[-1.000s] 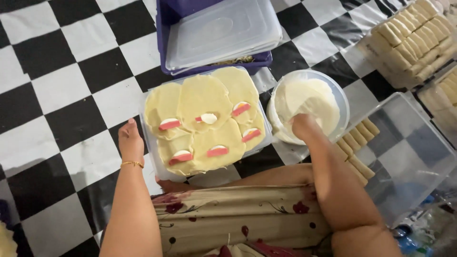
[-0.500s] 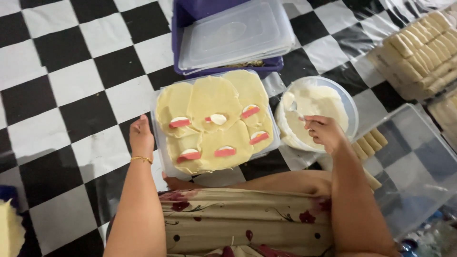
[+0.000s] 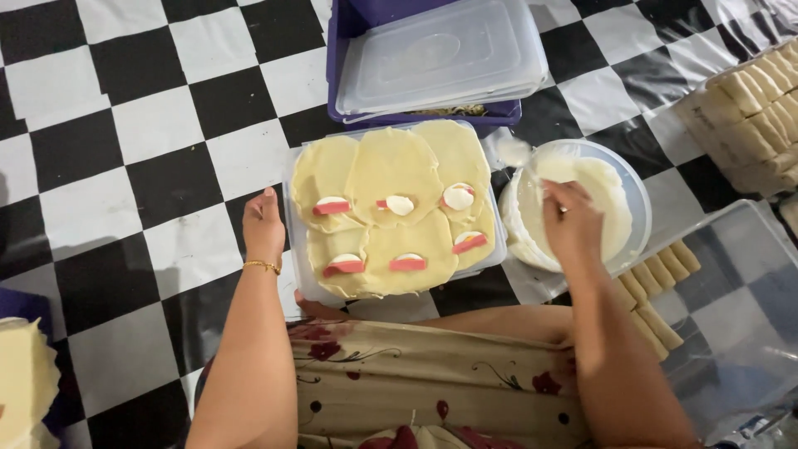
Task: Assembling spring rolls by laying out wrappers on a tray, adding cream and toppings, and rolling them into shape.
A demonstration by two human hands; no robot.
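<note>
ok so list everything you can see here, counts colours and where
floor covering: one, black and white checks, under everything
tray: one, clear, centre
wrappers: five, pale yellow, in the tray
sausage pieces: five, red, one on each wrapper
purple crate: one, above the tray
clear lids: stacked on the crate
bowl: one, clear, white cream inside, right of the tray
spoon: one, cream on it
finished rolls: pale yellow, lower right
left hand: at the tray's left edge
right hand: over the bowl, holding the spoon

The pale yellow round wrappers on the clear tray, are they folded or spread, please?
Spread: the pale yellow round wrappers lie flat, their pink-and-white fillings uncovered.
</note>
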